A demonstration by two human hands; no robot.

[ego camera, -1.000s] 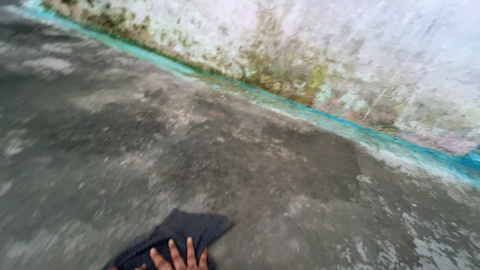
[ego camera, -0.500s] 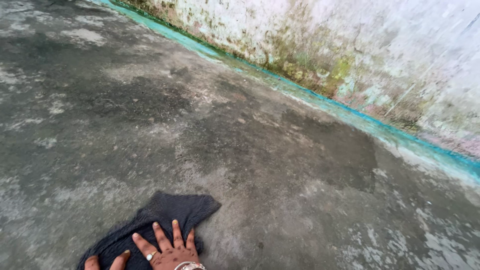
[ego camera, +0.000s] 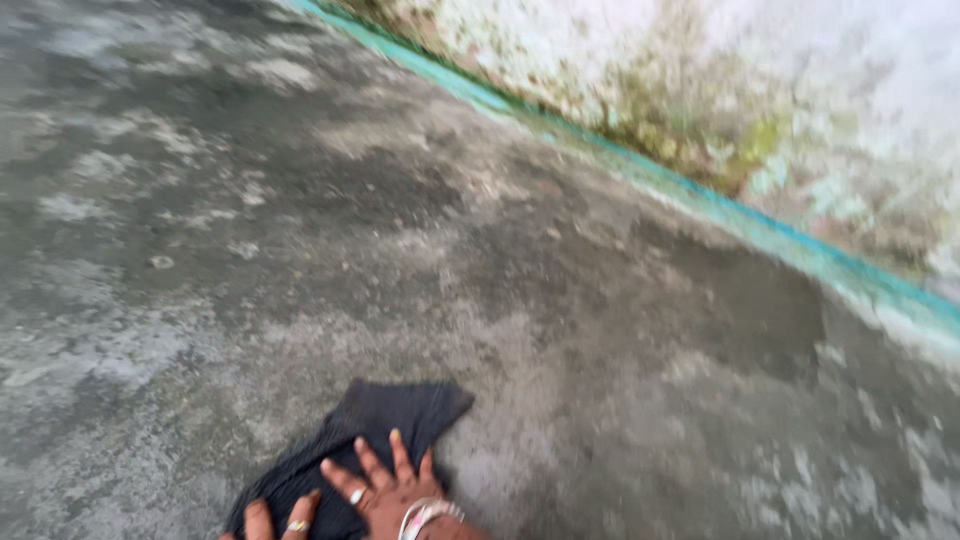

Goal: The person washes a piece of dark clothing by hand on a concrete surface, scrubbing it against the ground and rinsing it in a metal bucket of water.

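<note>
Cloth [ego camera: 370,440], dark and crumpled, lies flat on the concrete floor [ego camera: 300,250] at bottom centre of the frame, w/ one corner poking toward upper right.

Progress, judged from the floor alone: wiping looks partway at most. Darker, damp-looking patches sit mid-frame and toward the right, near the teal strip [ego camera: 720,205] along the wall [ego camera: 800,90]. Pale, chalky blotches show at left, upper left and lower right, so much of the floor looks unwiped. Frame is blurred, so wet vs. merely stained can't be told for sure.

Right hand [ego camera: 395,492] sits on the near edge of the cloth, palm down, fingers [ego camera: 368,465] spread and stretched out flat, pointing up-frame. They're pressing on the cloth, not curled round it: no grip, just weight on top. A ring shows on one finger, bangles [ego camera: 428,515] at the wrist, which runs off the bottom edge.

Left hand [ego camera: 275,522] only peeks in at bottom left of the cloth: a couple of fingertips, one w/ a ring, resting on the fabric. The rest is cut off by the frame, so whether it's open or bunching the cloth can't be told.

Wall at upper right is pale w/ green-brown staining above the strip.
</note>
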